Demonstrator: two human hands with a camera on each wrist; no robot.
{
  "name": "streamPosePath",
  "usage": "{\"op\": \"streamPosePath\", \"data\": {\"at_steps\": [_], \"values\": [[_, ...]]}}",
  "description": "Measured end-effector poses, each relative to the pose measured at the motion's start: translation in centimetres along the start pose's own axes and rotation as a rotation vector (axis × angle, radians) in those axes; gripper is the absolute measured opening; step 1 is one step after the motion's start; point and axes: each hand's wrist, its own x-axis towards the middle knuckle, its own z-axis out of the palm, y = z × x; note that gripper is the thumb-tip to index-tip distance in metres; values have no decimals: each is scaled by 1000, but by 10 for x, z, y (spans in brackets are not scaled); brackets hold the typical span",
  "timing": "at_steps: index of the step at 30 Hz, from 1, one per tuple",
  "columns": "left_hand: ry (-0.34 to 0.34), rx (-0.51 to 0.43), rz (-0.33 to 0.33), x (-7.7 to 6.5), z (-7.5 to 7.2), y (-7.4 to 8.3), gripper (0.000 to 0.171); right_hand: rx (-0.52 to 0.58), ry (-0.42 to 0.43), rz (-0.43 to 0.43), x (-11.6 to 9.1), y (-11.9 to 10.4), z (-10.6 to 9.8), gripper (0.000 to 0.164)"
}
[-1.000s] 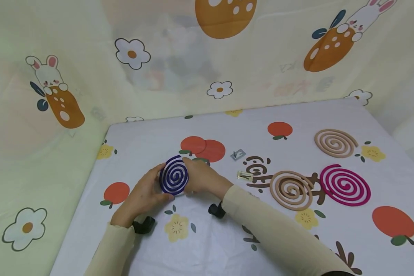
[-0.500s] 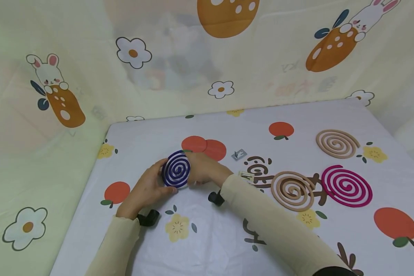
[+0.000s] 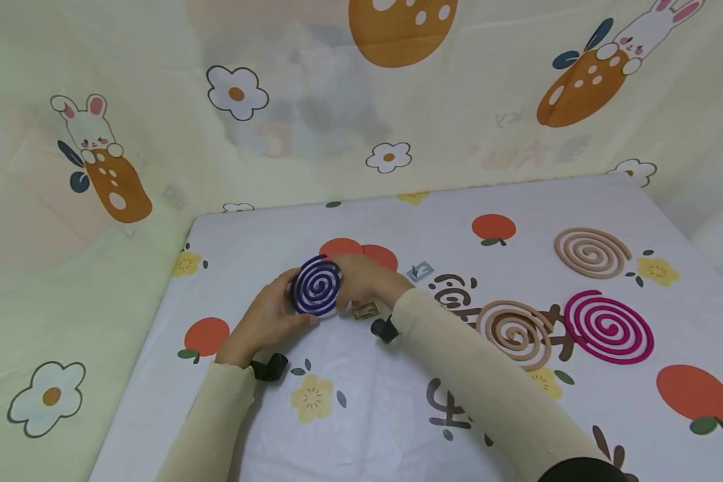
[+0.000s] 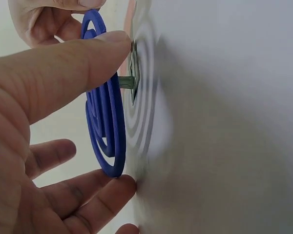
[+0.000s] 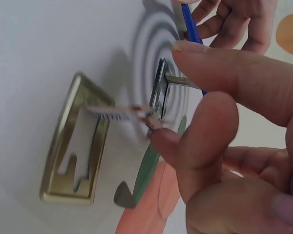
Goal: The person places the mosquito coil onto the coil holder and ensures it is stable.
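- Blue coil (image 3: 316, 287) first, since my feed centres on it; it sits nearer the counter's left edge than its right, about midway in depth, raised clear of the cloth.
- Left hand (image 3: 269, 320): its grip pinches the coil by the rim, thumb across the upper face; right hand (image 3: 364, 278): its grip is curled in, pinching the opposite edge; I judge two-sided holding spares a thin, brittle-looking spiral from flexing.
- Metal stand (image 5: 159, 95) lies between coil and counter, its upright stem (image 5: 178, 80) pointing at the inner turns; I cannot tell whether they are joined.
- Gold stand (image 3: 365, 310) is just below the right hand, its tongue running up to the fingers; whether it rests or hangs there, I cannot tell.
- Silver stand (image 3: 420, 271) lies loose, toward the far edge.
- Toward the right edge, the near tan coil (image 3: 514, 335) lies flat, partly behind the right sleeve (image 3: 476, 375); the magenta coil (image 3: 609, 327) is just beside it; the far tan coil (image 3: 592, 252) lies toward the far-right corner; set aside like this, I'd say, they leave working room.
- The counter (image 3: 307, 448) wears a white cloth with fruit and flower prints; behind its far edge hangs a pale curtain (image 3: 313, 167) of rabbits and daisies, closing off the room from me.
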Motion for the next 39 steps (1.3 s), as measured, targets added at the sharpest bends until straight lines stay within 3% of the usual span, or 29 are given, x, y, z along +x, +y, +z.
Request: {"op": "streamPosePath", "data": {"at_steps": [22,34,39], "values": [[20,5,2,28,6,1,97,-67,15,-18,12,22,-17,81],[45,11,-19,33,10,2,96,-36,57,55,12,21,-17,95],[52,10,10,34,12,2,94,0,51,63,11,23,-18,99]]}}
